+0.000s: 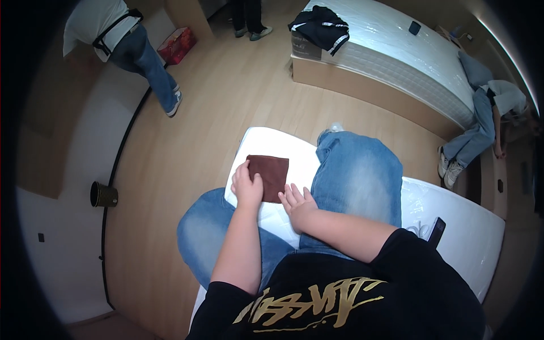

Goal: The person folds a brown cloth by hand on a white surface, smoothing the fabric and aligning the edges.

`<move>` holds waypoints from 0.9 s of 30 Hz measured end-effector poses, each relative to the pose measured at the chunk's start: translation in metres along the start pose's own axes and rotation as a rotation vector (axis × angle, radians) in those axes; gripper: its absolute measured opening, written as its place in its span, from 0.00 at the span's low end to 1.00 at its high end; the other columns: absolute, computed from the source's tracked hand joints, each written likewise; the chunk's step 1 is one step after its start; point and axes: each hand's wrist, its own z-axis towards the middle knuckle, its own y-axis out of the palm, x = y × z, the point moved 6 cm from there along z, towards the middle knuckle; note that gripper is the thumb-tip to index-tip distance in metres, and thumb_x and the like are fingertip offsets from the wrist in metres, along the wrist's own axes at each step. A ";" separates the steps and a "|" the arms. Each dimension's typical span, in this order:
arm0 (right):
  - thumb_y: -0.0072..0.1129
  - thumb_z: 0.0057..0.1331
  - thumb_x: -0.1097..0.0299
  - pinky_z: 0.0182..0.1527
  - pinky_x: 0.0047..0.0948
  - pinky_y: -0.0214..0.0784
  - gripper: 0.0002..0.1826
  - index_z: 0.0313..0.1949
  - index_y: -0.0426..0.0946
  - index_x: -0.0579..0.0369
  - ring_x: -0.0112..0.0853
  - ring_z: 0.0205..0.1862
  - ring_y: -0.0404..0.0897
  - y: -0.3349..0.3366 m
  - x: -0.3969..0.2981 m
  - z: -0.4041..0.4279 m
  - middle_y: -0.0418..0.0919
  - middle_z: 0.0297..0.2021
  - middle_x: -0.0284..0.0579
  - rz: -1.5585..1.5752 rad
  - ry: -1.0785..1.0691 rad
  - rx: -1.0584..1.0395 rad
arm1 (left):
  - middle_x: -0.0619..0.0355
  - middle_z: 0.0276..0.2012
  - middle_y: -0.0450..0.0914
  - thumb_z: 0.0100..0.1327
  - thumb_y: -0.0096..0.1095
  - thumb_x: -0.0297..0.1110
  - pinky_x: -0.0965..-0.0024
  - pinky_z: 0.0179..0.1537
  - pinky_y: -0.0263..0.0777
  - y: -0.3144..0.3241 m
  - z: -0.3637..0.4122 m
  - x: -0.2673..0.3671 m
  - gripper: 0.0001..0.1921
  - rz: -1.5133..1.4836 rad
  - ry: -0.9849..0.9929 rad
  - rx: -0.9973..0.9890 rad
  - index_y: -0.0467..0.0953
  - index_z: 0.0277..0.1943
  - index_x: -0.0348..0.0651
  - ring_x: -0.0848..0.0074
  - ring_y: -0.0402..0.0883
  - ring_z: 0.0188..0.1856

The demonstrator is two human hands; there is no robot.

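A dark brown cloth (272, 176), folded to a flat square, lies on a white surface (272, 140) between the jeans-clad knees. My left hand (247, 187) rests at the cloth's left edge, thumb over the fabric and fingers spread along the side. Touching the lower right edge with its fingertips, my right hand (299, 207) is flat and its fingers are apart. Neither hand appears to grip anything.
A plastic-wrapped mattress (382, 38) bears a black garment (323, 27). A phone-like device (437, 231) and white cable (420, 229) lie at right. People stand at upper left (140, 55) and top (248, 21); another person (480, 123) is at right. A bin (104, 194) stands left.
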 end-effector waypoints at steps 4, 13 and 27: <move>0.52 0.64 0.67 0.78 0.55 0.25 0.54 0.80 0.26 0.53 0.46 0.82 0.26 -0.010 0.006 -0.001 0.26 0.81 0.57 0.115 -0.030 -0.095 | 0.45 0.57 0.77 0.64 0.65 0.41 0.50 0.60 0.69 -0.001 0.030 -0.021 0.27 -0.021 0.005 0.150 0.75 0.64 0.42 0.50 0.76 0.59; 0.49 0.65 0.66 0.76 0.64 0.27 0.51 0.80 0.28 0.57 0.54 0.82 0.28 0.008 -0.010 -0.001 0.31 0.80 0.63 0.180 -0.017 -0.011 | 0.46 0.39 0.81 0.62 0.66 0.26 0.60 0.48 0.76 -0.004 0.021 -0.018 0.05 -0.196 0.072 0.224 0.83 0.37 0.32 0.56 0.81 0.43; 0.57 0.59 0.70 0.70 0.65 0.47 0.45 0.74 0.48 0.55 0.56 0.75 0.51 -0.019 0.010 0.003 0.53 0.72 0.62 0.379 -0.042 0.192 | 0.45 0.38 0.81 0.62 0.65 0.27 0.56 0.45 0.75 -0.020 0.024 0.011 0.06 -0.138 0.104 0.352 0.83 0.36 0.32 0.53 0.81 0.40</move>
